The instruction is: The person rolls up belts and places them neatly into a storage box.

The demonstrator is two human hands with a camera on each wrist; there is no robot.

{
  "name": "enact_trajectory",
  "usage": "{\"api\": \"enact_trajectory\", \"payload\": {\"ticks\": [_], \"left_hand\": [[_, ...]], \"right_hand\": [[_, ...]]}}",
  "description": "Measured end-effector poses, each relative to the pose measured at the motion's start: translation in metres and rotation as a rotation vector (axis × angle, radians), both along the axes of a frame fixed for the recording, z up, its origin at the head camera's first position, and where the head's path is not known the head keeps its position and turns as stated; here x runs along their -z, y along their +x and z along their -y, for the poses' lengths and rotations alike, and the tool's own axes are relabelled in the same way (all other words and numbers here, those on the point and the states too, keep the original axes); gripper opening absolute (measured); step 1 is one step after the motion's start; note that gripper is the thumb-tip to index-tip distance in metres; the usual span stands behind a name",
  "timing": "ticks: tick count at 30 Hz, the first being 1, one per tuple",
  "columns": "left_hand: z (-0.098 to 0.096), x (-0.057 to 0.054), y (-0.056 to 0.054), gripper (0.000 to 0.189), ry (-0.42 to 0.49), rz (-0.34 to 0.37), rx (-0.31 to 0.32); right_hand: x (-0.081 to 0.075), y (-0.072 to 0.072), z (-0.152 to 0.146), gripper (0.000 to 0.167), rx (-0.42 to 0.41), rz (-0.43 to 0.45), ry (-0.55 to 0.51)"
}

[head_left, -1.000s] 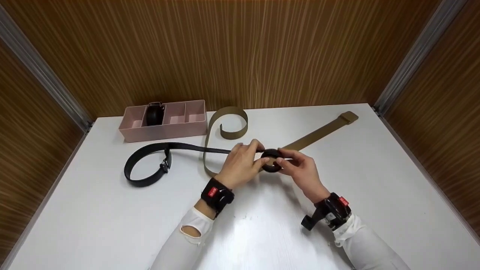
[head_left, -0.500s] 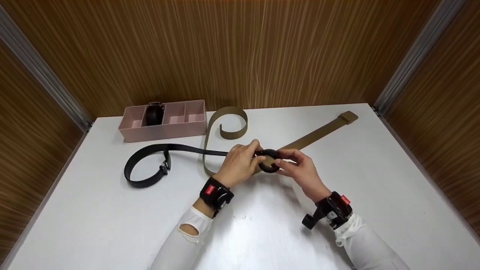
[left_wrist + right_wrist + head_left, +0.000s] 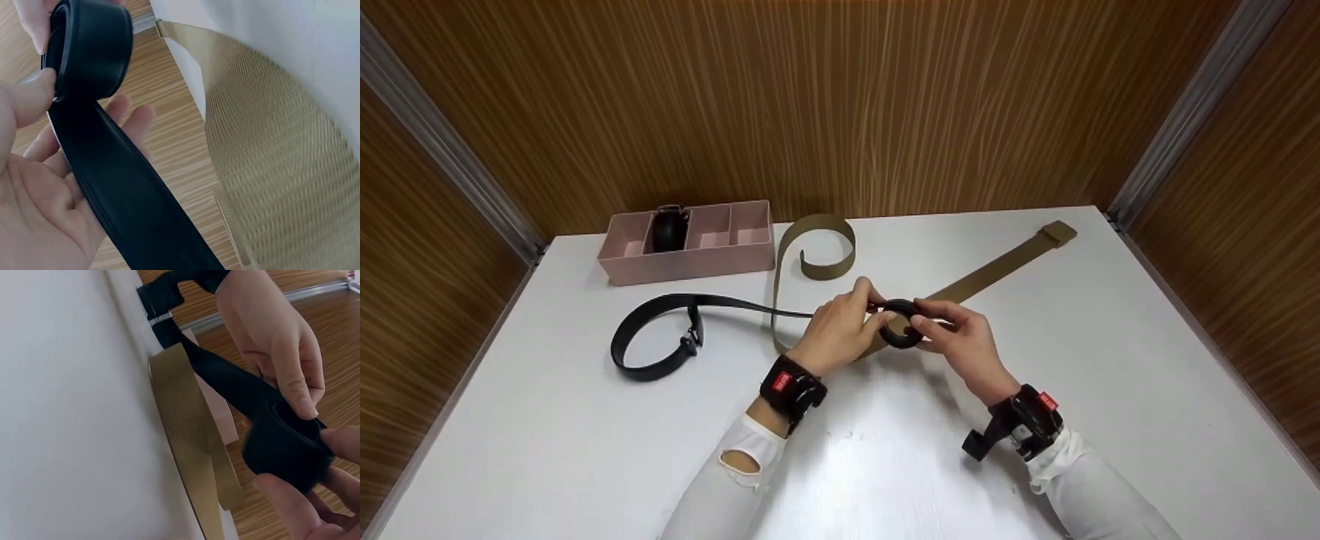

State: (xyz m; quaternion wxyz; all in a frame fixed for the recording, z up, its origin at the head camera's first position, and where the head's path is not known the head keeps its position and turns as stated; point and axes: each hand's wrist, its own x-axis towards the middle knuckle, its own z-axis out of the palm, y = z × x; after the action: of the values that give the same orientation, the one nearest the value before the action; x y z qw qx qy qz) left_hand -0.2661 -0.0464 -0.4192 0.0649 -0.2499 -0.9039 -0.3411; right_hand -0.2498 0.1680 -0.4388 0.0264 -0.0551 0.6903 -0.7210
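A black belt (image 3: 643,373) with its coiled end held above the table reaches left to a loose loop, where a buckle (image 3: 690,341) shows. My left hand (image 3: 836,330) pinches the coil beside its strap, thumb at the coil's inner edge. In the left wrist view the flat strap (image 3: 129,185) crosses that palm. My right hand (image 3: 964,341) grips the coil's other side between thumb and fingers, and the right wrist view shows the roll (image 3: 284,453) between both hands. Beneath lies a tan webbing belt (image 3: 990,270), partly hidden by the hands.
At the back left stands a pink divided box (image 3: 697,264) with a rolled black belt (image 3: 669,231) in one compartment. The tan belt's curled end (image 3: 829,270) lies beside it, its buckle (image 3: 1059,233) toward the back right. Wood-patterned panels (image 3: 840,105) border the white table (image 3: 547,435).
The black belt's loose loop and buckle have shifted slightly toward the front. Its strap between loop and left hand now hangs a little lower. Both hands stay at the coil with small finger movements.
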Motion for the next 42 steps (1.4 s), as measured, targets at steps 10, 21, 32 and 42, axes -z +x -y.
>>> {"api": "enact_trajectory", "payload": {"ticks": [10,21,32,42], "left_hand": [[0.002,-0.001,-0.002,0.027,0.062,0.062,0.008],[0.001,-0.002,0.001,0.018,0.0,0.011,0.108],[-0.003,-0.003,0.0,0.025,0.035,-0.003,0.007],[0.001,-0.005,0.0,0.022,0.072,0.043,-0.002]], "right_hand": [[0.003,0.003,0.007,0.034,0.031,0.075,-0.183],[-0.002,-0.003,-0.01,0.044,-0.139,-0.041,0.251],[0.002,0.0,0.001,0.034,0.01,-0.001,-0.02],[0.005,0.003,0.008,0.029,0.031,0.078,-0.171]]}}
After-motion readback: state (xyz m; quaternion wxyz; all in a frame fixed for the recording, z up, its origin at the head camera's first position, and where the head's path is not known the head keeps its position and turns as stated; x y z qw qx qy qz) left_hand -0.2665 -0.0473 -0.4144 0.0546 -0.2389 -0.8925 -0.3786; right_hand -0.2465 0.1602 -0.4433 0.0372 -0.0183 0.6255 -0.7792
